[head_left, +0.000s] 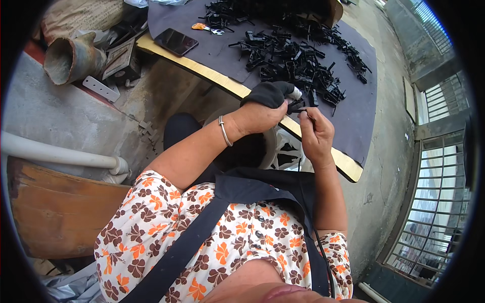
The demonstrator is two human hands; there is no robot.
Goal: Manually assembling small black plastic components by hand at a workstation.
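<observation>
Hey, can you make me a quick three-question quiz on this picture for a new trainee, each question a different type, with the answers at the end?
1. Multiple choice: which wrist wears the metal bracelet? A) right B) left C) both
2. True or false: in the picture, the phone lies to the left of the pile of black parts.
3. Fill in the blank: the left hand and right hand come close together near the table's pale edge, around a small part coloured ____.

Key: 1. B, left. 2. True. 3. Black.
</observation>
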